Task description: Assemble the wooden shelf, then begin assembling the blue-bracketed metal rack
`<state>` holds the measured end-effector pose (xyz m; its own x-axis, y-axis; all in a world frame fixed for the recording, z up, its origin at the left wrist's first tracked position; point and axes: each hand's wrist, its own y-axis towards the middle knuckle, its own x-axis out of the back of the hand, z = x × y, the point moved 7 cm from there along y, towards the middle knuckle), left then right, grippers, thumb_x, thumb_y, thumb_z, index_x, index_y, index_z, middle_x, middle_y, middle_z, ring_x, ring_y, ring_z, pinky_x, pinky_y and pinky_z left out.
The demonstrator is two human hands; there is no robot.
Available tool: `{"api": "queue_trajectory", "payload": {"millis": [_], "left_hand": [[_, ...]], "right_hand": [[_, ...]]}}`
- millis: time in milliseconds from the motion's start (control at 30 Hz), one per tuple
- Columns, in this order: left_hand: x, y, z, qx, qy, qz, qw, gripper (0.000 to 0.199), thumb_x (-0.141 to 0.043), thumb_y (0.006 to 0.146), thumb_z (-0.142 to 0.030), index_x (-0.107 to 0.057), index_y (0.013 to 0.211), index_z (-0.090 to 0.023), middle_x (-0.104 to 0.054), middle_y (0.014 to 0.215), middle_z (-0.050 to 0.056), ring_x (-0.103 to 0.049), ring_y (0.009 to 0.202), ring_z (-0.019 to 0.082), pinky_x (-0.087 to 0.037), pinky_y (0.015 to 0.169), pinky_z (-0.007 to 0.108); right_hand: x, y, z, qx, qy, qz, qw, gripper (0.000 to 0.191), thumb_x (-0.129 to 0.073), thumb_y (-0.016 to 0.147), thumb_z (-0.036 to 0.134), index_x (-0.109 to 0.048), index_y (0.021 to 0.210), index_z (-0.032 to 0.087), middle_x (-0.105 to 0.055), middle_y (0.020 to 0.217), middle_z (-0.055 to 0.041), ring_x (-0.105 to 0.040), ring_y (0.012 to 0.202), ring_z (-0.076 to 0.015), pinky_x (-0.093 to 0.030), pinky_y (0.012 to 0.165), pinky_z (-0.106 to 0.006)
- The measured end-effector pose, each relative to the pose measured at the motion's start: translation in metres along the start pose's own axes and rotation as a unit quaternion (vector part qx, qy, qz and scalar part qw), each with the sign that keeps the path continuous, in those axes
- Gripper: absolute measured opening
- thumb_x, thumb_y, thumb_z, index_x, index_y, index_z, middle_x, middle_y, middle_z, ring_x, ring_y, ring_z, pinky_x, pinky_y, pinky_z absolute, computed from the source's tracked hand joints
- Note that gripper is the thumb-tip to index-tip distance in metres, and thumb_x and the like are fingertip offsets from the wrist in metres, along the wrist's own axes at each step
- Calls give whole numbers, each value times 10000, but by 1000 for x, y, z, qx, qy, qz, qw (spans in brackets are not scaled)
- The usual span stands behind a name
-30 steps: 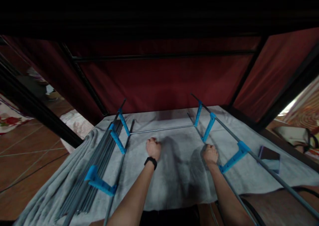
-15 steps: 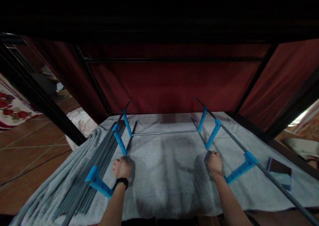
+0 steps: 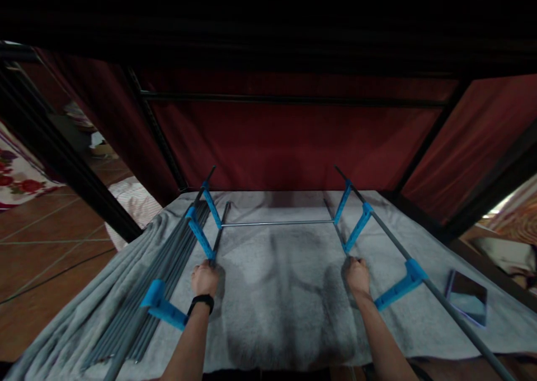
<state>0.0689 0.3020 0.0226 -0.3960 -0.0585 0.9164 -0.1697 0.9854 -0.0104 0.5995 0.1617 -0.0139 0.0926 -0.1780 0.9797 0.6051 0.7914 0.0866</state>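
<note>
My left hand (image 3: 205, 280), with a black band on the wrist, is closed around the lower grey rod (image 3: 218, 238) of the left side frame, just below a blue plastic bracket (image 3: 201, 234). In the same way my right hand (image 3: 358, 276) is closed on the lower rod (image 3: 334, 224) of the right side frame, near another blue bracket (image 3: 358, 228). Each side has several blue brackets along a longer upper rod (image 3: 392, 235). A thin crossbar (image 3: 277, 223) joins the two sides at the far end. My fingers partly hide the held rods.
A bundle of loose grey rods (image 3: 168, 280) lies at the left on a grey blanket (image 3: 272, 314). A phone or tablet (image 3: 466, 297) rests at the right. Dark posts and a red cloth (image 3: 277, 146) enclose the far side. Tiled floor (image 3: 54, 247) shows at left.
Both hands keep their grip on the lower rods. The frame's sides have shifted very slightly in view, and the camera has moved a little.
</note>
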Motion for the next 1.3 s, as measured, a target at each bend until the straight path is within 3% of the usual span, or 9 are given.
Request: {"api": "queue_trajectory", "payload": {"millis": [167,433,600,733,900,1100,1300], "left_hand": [[0,2,-3,-8,42,-31,999,405,-387,850,-174,-599,1165,-33,-665,1007,256,-611,1039,344,-423,905,432],[-5,8,-7,-49,81,-26,995,409,-405,822,-174,-615,1151,-50,-649,1073,257,-570,1117,373,-416,927,453],[-11,9,-3,-34,77,-47,995,427,-391,844,-161,-587,1197,-23,-638,1108,274,-567,1118,377,-401,945,473],[-12,8,3,16,67,-66,995,421,-390,877,-187,-578,1209,-10,-632,1109,282,-592,1068,372,-429,898,453],[-5,7,2,33,50,-108,992,400,-431,894,-212,-578,1225,-41,-657,1043,234,-622,989,328,-446,863,411],[-3,19,1,13,38,-107,993,382,-426,894,-177,-593,1220,-69,-664,932,158,-634,893,259,-443,804,324],[-8,32,5,-1,30,-109,994,380,-446,864,-147,-584,1216,-113,-636,952,110,-603,904,226,-432,801,285]], "right_hand": [[-4,0,-2,9,8,-18,1000,380,-337,865,13,-648,1078,66,-639,1017,-186,-647,928,-221,-446,824,-278],[-5,-2,-1,8,26,-37,999,379,-365,859,12,-636,1115,84,-621,1063,-168,-612,955,-215,-426,850,-274],[-9,-5,-4,3,26,-49,998,363,-408,848,45,-634,1128,88,-602,1044,-162,-590,941,-221,-421,849,-279],[-15,-3,-8,12,47,-76,996,377,-457,835,107,-619,1174,64,-590,1013,-165,-573,934,-248,-427,847,-311],[-20,3,-14,21,82,-92,992,474,-425,849,119,-568,1297,58,-586,1013,-164,-578,910,-242,-434,847,-321],[-22,8,-12,45,83,-88,992,531,-453,813,92,-548,1334,56,-590,1034,-177,-585,921,-242,-443,857,-322],[-22,5,-10,33,81,-102,991,494,-417,846,100,-560,1317,55,-582,1003,-170,-583,923,-245,-445,844,-319]]}}
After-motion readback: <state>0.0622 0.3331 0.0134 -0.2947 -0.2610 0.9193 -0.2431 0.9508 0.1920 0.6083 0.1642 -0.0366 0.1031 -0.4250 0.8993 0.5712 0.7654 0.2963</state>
